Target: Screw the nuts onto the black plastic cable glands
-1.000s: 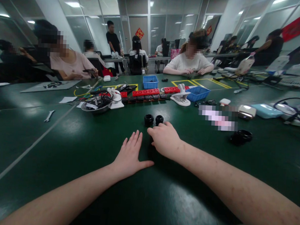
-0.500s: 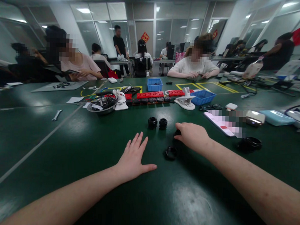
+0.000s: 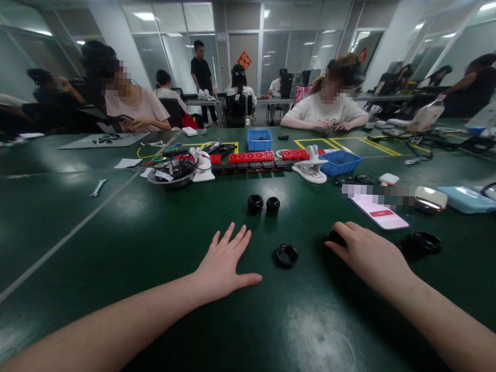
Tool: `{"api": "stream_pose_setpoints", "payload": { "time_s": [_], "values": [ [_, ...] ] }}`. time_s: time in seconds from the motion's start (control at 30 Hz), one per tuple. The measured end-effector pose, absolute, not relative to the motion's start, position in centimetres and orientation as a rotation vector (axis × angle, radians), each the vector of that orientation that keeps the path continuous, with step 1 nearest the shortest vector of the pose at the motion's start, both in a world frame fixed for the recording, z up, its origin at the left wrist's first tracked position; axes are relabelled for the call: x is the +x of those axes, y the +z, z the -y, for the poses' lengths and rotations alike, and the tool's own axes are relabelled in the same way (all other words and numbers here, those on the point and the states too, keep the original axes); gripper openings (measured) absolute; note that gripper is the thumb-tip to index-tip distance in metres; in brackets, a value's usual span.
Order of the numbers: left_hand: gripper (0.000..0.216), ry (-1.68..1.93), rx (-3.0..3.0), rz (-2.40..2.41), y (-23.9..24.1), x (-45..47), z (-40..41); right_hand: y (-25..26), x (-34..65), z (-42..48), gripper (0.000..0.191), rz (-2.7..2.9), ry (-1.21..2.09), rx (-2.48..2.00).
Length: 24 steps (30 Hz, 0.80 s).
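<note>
My left hand [image 3: 224, 264] lies flat on the green table [image 3: 163, 325] with its fingers spread, holding nothing. To its right is a black ring nut [image 3: 286, 255], lying flat and touched by neither hand. My right hand [image 3: 366, 251] is closed around a small black part [image 3: 335, 238], low over the table; the fingers hide most of its shape. Farther forward, two black threaded fittings, a left one [image 3: 255, 203] and a right one [image 3: 272, 205], stand side by side. More black ring-shaped parts [image 3: 424, 243] sit just right of my right hand.
A phone [image 3: 380, 212] with a lit screen lies beyond my right hand. Farther back are a metal bowl [image 3: 172, 177] of cables, a white clip stand [image 3: 312, 168], red power strips [image 3: 251, 156] and a blue bin [image 3: 341, 162]. A wrench [image 3: 99, 187] rests at left. People sit opposite.
My right hand has moved right and slightly toward me with the black part, away from the ring nut. My left hand stays spread on the table. The view has shifted slightly.
</note>
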<state>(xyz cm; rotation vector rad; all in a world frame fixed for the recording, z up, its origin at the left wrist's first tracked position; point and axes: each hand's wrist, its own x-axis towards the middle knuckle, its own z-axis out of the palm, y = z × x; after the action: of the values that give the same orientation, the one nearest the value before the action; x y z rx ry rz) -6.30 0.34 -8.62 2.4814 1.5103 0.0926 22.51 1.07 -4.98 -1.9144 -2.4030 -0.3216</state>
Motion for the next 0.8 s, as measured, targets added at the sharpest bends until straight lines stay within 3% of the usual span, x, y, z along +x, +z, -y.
{"api": "stream_pose_setpoints", "payload": {
  "time_s": [0.4, 0.63, 0.8],
  "values": [
    [0.089, 0.021, 2.472, -1.517, -8.1, -6.1, -0.2, -7.2, 26.5, 4.9, 0.032, 2.148, -0.194, -1.99],
    [0.088, 0.005, 2.465, -1.512, -8.3, -6.2, -0.3, -9.0, 31.9, 8.3, 0.026, 1.888, -0.055, -2.059],
    [0.089, -0.024, 2.467, -1.53, -8.4, -6.2, -0.3, -11.1, 39.5, 7.6, 0.042, 1.823, -0.044, -2.131]
  ]
}}
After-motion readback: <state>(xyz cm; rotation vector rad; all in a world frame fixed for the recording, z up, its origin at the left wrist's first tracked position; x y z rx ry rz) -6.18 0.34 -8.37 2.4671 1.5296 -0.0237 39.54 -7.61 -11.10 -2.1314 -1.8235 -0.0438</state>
